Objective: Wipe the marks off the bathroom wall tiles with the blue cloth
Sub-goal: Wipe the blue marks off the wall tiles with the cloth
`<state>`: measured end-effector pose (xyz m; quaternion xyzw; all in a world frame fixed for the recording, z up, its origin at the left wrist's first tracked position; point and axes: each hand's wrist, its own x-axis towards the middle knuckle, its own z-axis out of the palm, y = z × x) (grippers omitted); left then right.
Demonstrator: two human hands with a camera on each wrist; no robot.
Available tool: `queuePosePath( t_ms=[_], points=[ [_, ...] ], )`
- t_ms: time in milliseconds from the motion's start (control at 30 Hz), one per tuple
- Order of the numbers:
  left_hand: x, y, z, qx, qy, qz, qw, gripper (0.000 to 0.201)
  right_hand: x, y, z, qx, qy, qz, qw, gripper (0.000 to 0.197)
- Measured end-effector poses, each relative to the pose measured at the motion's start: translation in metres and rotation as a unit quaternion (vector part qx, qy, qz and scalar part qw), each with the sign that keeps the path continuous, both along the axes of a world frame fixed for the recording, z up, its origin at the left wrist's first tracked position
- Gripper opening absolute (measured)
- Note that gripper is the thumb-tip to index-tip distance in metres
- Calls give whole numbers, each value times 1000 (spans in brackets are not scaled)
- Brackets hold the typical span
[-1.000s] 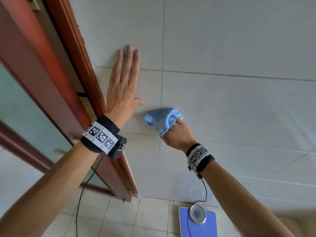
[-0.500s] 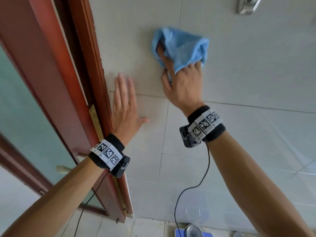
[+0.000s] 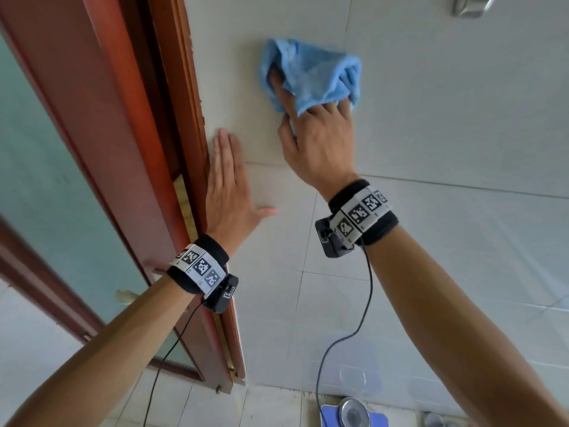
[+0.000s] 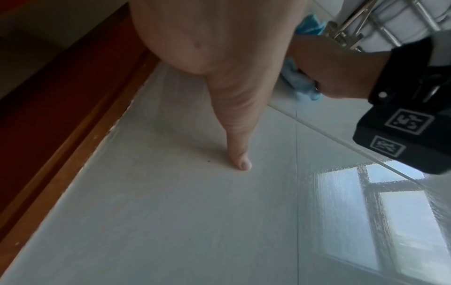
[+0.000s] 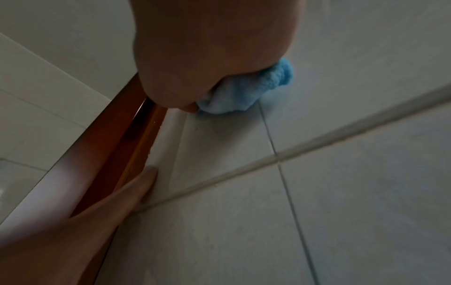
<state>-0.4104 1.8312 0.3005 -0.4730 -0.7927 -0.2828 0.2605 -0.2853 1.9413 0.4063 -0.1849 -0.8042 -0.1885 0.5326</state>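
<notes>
A crumpled blue cloth (image 3: pixel 311 78) is pressed against the pale wall tiles (image 3: pixel 431 124), high up, to the right of the door frame. My right hand (image 3: pixel 317 131) grips it, fingers tucked into its folds; a blue bunch (image 5: pixel 246 92) shows under the palm in the right wrist view. My left hand (image 3: pixel 229 186) lies flat on the tiles lower down, beside the door frame, fingers straight and thumb (image 4: pixel 240 164) spread onto the tile. The cloth's edge (image 4: pixel 297 81) shows behind it. I cannot make out marks on the tiles.
A reddish wooden door frame (image 3: pixel 181 124) and an open door with a frosted green pane (image 3: pixel 61 192) stand at the left. A metal fitting (image 3: pixel 468 6) sits on the wall at the top right. A blue bathroom scale (image 3: pixel 354 414) lies on the floor below.
My right hand has carried the cloth up the wall from beside my left wrist to above the left hand. The left hand stays flat on the tiles.
</notes>
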Motion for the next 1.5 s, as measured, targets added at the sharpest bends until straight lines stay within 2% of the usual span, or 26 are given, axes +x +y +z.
queuePosePath(
  t_ms=[100,233,367,467,600,700,867,967,1067,1100,1200,1267,1300,1367,1433,1500],
  points=[
    [-3,-1,-2,10,5,-14,1000,160,-4,-1,-13,28,-26,22,999,30],
    [-8,-1,-4,27,20,-35,999,153,15,8,-81,55,-234,45,970,39],
    [-3,-2,-4,11,38,-16,999,153,64,29,-136,66,-311,59,946,35],
    [8,1,-2,-10,66,-26,997,154,96,45,-139,75,-285,42,955,37],
    [29,16,3,-21,82,-54,995,156,114,49,-105,-4,-145,-16,989,43],
    [40,24,6,-16,81,-44,996,156,115,48,-103,-33,-74,-29,996,48],
    [43,25,6,-23,88,-32,995,155,115,47,-162,-111,-115,12,987,48],
    [45,26,4,-24,93,-27,995,153,109,39,-213,-96,-194,41,975,40],
    [47,27,1,-30,97,-25,995,153,100,37,-275,-17,-336,31,941,35],
    [47,27,0,-29,99,-25,994,151,97,37,-293,1,-394,18,919,33],
    [49,25,-6,-24,107,-21,994,146,97,34,-328,55,-563,-13,824,33],
    [54,23,-10,-26,103,-20,994,141,104,34,-332,61,-611,-9,789,31],
    [58,21,-12,-26,98,-21,995,139,109,37,-332,60,-616,-10,786,30],
    [70,21,-16,-26,95,-36,994,133,121,44,-322,64,-578,0,814,26],
    [84,24,-18,-30,101,-61,993,125,136,51,-296,75,-492,3,867,16],
    [99,29,-16,-27,95,-78,992,115,154,61,-256,52,-385,19,921,23]
  ],
)
